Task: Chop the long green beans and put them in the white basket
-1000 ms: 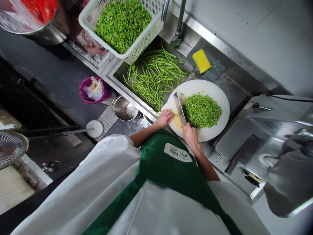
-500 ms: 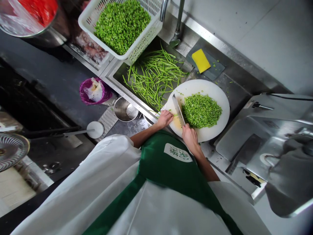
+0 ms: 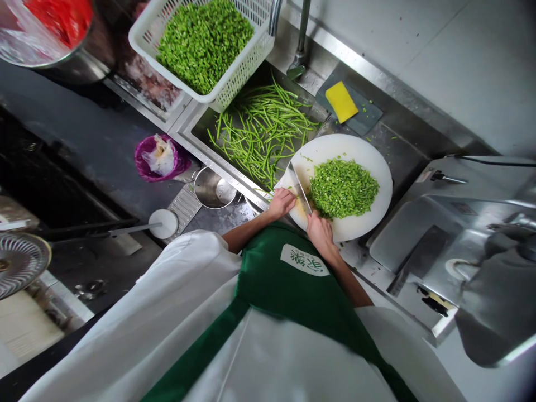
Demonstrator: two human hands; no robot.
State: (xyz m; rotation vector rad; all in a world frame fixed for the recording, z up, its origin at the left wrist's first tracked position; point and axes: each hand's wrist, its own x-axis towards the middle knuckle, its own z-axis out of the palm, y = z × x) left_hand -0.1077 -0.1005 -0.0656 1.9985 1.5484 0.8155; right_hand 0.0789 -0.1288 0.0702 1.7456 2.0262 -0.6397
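My right hand point(image 3: 319, 232) grips the handle of a cleaver point(image 3: 298, 187) whose blade rests on the round white cutting board point(image 3: 368, 220). A heap of chopped green beans point(image 3: 343, 187) lies on the board just right of the blade. My left hand point(image 3: 282, 201) is curled at the board's left edge, right beside the blade; any bean stems under its fingers are hidden. Whole long green beans point(image 3: 263, 131) fill the steel sink point(image 3: 196, 124) just beyond.
A white basket of chopped beans point(image 3: 204, 42) sits over the sink's far corner. A yellow sponge point(image 3: 341, 101) lies by the tap. A steel bowl with red contents point(image 3: 50, 28) is top left; a steel machine point(image 3: 452, 234) stands at right. A purple bag point(image 3: 157, 158) lies on the dark floor.
The cleaver has shifted left towards my left hand, and the green stems that showed between hand and blade are gone from sight. Both hands stay at the board's near edge.
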